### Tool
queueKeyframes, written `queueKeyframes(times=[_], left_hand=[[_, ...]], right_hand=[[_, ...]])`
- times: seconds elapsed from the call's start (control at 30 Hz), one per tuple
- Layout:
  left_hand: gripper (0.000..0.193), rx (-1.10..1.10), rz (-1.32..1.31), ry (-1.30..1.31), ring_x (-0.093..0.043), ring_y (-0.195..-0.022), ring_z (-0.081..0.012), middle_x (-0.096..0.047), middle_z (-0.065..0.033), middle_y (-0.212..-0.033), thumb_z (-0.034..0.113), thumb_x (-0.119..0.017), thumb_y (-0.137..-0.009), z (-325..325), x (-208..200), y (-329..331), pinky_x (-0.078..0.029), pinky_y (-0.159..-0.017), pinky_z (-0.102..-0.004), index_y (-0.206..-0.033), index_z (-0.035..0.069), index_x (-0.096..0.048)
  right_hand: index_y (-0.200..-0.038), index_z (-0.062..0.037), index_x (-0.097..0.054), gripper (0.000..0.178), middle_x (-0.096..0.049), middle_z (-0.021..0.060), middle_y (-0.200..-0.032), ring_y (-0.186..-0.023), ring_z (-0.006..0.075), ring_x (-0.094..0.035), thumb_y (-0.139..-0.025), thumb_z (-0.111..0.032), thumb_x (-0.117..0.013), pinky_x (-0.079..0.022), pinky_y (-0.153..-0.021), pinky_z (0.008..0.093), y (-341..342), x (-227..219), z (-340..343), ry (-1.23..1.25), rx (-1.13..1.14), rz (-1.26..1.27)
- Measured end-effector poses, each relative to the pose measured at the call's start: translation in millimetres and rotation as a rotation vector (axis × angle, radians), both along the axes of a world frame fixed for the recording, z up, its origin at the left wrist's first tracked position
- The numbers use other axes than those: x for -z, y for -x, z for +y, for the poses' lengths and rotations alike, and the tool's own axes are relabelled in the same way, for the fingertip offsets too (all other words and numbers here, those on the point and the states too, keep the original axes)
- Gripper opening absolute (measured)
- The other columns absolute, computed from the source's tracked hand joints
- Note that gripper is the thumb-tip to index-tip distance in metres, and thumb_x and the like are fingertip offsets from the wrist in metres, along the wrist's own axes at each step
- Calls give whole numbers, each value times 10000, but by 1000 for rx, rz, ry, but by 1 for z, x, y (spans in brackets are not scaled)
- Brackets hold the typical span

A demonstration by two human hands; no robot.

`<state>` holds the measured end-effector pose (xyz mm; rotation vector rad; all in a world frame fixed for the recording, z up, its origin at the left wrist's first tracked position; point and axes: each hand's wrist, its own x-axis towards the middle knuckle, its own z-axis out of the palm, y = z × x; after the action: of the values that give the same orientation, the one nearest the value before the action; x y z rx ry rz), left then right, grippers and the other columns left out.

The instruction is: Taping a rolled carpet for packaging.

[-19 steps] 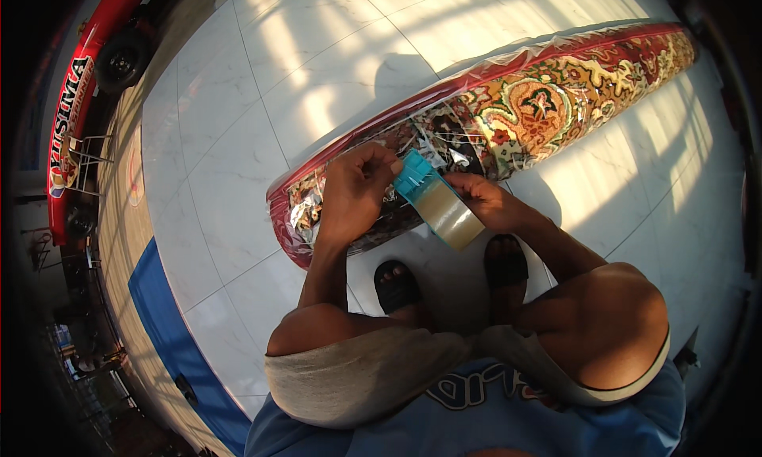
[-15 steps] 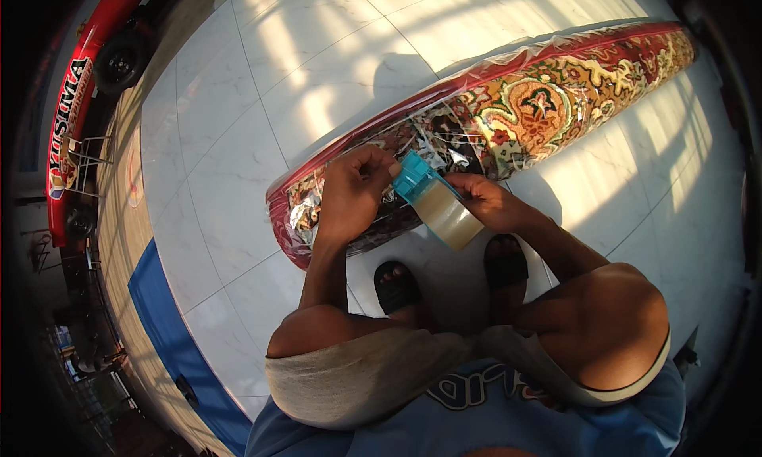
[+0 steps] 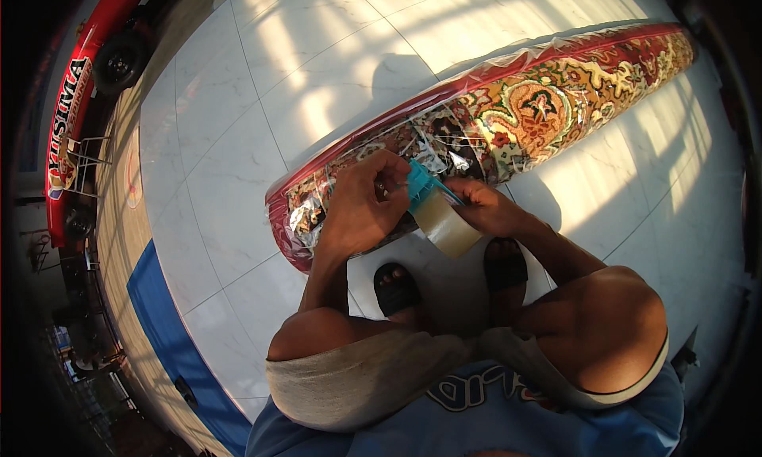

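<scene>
A teal tape dispenser (image 3: 422, 186) with a wide roll of clear, tan-looking packing tape (image 3: 449, 228) hangs above the near side of a rolled carpet (image 3: 540, 112). My right hand (image 3: 490, 209) grips the dispenser's right side, thumb and fingers closed on it. At its teal front end, my left hand (image 3: 367, 203) is closed in a pinch, fingertips touching or very near the edge. What sits between those fingers is too small to make out. The patterned carpet, red along its far edge, lies wrapped in shiny clear plastic. My left hand covers part of its left end.
My sandalled feet (image 3: 397, 289) stand on white tiles (image 3: 214, 211) just before the carpet, between my bent knees. A blue mat (image 3: 178, 338) lies at the left. Beyond it are a red vehicle-like object (image 3: 70, 116) with black wheels and a small metal rack (image 3: 86, 167).
My left hand has shifted slightly right and down, its fingers curling more at the dispenser's front. The dispenser has turned a little in my right hand. The carpet stays put.
</scene>
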<state>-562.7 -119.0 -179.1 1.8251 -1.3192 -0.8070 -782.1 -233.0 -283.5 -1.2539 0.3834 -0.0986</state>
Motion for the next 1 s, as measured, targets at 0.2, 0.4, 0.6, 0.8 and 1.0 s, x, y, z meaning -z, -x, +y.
queueKeyframes(times=[0.2, 0.4, 0.6, 0.8, 1.0], left_hand=[[162, 25, -68, 78, -699, -726, -237, -743, -126, -851, 120, -773, -894, -4, 5, 1, -530, -685, -364, -990, -8, -748], [162, -146, 53, 17, -608, -676, -135, -706, -85, -761, 139, -747, -950, -4, 16, 0, -483, -657, -317, -972, -21, -760], [177, -153, 20, 54, -577, -701, -105, -686, -45, -768, 147, -736, -966, -6, 25, 0, -473, -661, -300, -968, -30, -741], [63, -162, -31, 144, -615, -633, -217, -669, -133, -721, 48, -728, -927, -6, 18, 4, -486, -640, -369, -917, -12, -711], [53, -74, -73, 279, -671, -727, -283, -714, -136, -833, 37, -729, -919, -5, 8, 3, -520, -694, -383, -923, -6, -697]], right_hand=[[-1266, -62, -660, 231, -619, -80, -881, -722, -12, -493, -1104, -215, -598, -393, -633, 200, 1, 2, 1, -4, -8, 54], [-1339, -57, -646, 269, -674, -58, -963, -777, -10, -525, -1113, -187, -579, -419, -668, 202, 2, 3, 1, -56, -17, -5], [-1381, -47, -627, 299, -703, -29, -1076, -877, 3, -578, -1114, -173, -577, -469, -743, 216, 4, 3, 0, -61, -26, 1], [-1448, -58, -568, 355, -695, -6, -1142, -965, 42, -626, -1114, -181, -572, -518, -838, 244, 7, 0, 0, -100, -58, 5], [-1566, -76, -460, 473, -659, 20, -1308, -1137, 68, -620, -1115, -167, -570, -512, -976, 279, 9, -8, 3, -221, -31, 67]])
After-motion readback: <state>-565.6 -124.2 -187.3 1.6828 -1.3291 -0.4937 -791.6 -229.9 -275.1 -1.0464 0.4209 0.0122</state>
